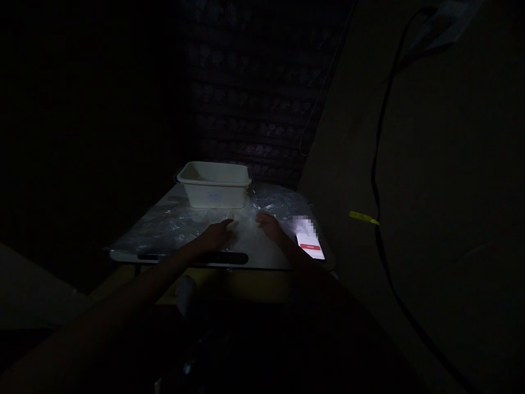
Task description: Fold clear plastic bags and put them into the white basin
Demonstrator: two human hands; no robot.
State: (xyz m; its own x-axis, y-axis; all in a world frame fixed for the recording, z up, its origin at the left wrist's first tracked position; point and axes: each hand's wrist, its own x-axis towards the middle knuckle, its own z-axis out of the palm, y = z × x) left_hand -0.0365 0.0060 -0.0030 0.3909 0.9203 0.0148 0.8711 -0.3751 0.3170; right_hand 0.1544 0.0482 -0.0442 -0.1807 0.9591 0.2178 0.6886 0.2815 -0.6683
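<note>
My left hand point(219, 234) is low over the white table point(205, 232), in front of the tub. Its fingers are bent together, the index finger reaching right. Facing it, my right hand point(268, 223) has its fingertips drawn in toward the left. Between the two lies a pale, faintly shiny patch that may be clear film; the dim light hides what the fingertips hold, if anything. Clear crinkled plastic point(164, 221) is spread over the left of the tabletop, and more shows at the back right. A cream plastic tub point(215, 194) stands upright behind my hands.
A lit phone point(310, 246) lies at the table's right edge, beside my right forearm. A dark slot point(225, 258) runs along the front edge. A black cable point(375, 180) with a yellow tag point(363, 218) hangs down the right wall. Elsewhere it is very dark.
</note>
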